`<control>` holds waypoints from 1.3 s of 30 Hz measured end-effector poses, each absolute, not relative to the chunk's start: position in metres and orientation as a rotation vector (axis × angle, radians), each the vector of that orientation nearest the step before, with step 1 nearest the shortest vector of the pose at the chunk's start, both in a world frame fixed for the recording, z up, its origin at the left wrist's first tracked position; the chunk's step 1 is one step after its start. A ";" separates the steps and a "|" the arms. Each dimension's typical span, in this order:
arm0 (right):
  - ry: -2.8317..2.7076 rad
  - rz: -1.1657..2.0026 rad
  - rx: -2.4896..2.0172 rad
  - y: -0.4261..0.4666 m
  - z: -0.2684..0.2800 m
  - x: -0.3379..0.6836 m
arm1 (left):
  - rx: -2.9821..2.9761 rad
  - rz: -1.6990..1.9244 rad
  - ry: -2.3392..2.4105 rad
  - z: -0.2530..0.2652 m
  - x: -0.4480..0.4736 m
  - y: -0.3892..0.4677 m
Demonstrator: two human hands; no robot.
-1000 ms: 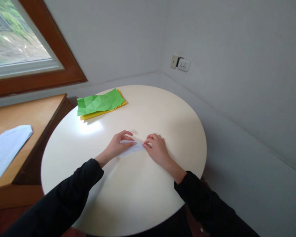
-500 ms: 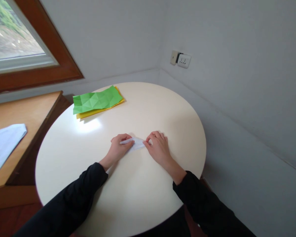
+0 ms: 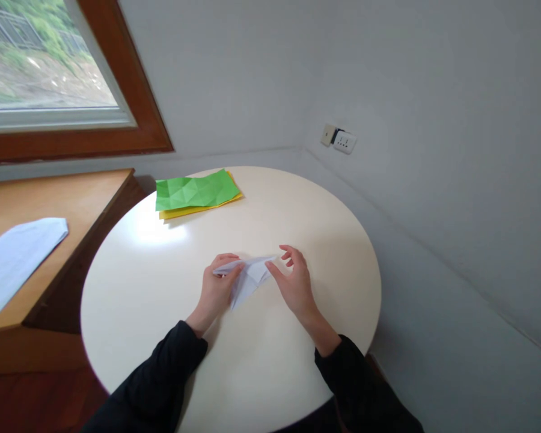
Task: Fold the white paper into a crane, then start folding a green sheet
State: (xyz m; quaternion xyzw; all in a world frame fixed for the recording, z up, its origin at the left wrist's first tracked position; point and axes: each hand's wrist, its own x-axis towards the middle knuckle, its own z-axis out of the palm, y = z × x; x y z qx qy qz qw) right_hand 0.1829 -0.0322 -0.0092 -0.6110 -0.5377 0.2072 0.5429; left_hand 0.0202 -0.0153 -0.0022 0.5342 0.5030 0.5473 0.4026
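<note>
A small piece of folded white paper (image 3: 249,280) is held over the middle of the round table, with a pointed flap hanging toward me. My left hand (image 3: 217,281) pinches its left side between thumb and fingers. On the other side, my right hand (image 3: 293,278) has its thumb and fingers apart, and its thumb tip is close to or touching the paper's right point. Whether that thumb makes contact is hard to make out.
Creased green paper (image 3: 198,190) lies over yellow paper (image 3: 180,212) at the far left of the white round table (image 3: 270,373). On the wooden desk (image 3: 72,198) to the left rests a white folded sheet (image 3: 20,261). A wall socket (image 3: 344,142) is beyond.
The thumb and fingers of my right hand have spread from their pinch on the paper's right end. The white paper now shows a flap pointing toward me. The camera view has shifted.
</note>
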 end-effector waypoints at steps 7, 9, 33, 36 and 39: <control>-1.144 0.895 -1.352 -0.032 -0.008 0.165 | 1.345 1.348 1.197 0.000 0.013 -0.018; -1.107 0.931 -1.348 -0.031 -0.005 0.161 | 1.350 1.345 1.174 -0.001 0.012 -0.018; -0.914 0.720 -1.158 -0.029 -0.004 0.129 | 1.765 1.333 1.474 0.007 0.008 -0.027; -0.926 0.675 -1.191 -0.028 -0.003 0.134 | 1.806 1.134 1.554 0.007 0.008 -0.028; -0.939 0.627 -1.222 -0.027 -0.002 0.136 | 1.811 0.952 1.596 0.008 0.008 -0.029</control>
